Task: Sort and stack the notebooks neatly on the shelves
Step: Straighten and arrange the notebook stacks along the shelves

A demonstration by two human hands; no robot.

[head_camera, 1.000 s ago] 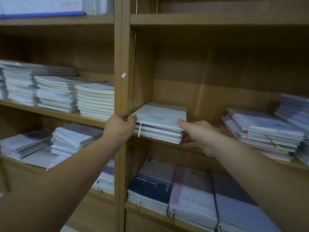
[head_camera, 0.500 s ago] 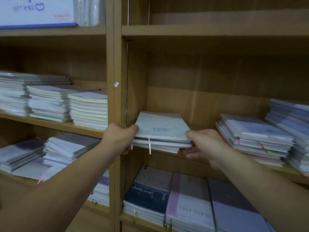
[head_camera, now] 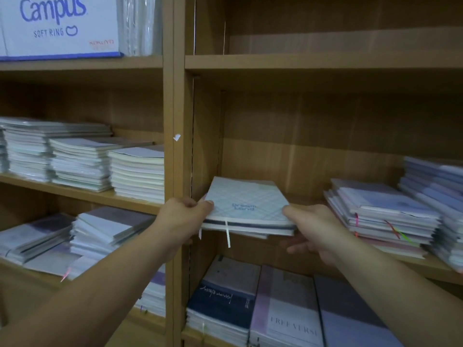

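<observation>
While the white soft-cover notebook stacks [head_camera: 82,159] in the left bay already look squared, the left hand [head_camera: 180,216] curls round the left edge of a small pile of pale checked notebooks [head_camera: 246,206] at the front left corner of the wooden right-bay shelf [head_camera: 436,270]. The right hand [head_camera: 313,226] pinches the pile's right edge, thumb on top. Rightward, the lilac notebook heap [head_camera: 383,214] lies skewed, seemingly unsorted.

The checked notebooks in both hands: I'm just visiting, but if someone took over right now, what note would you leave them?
Left hand grips the small notebook stack at its left corner; right hand grips its right side.
The stack is at the left end of the middle shelf.
Done: cream stacks in the left bay look neat.
Left: square this one; the purple pile beside it is splayed.
</observation>
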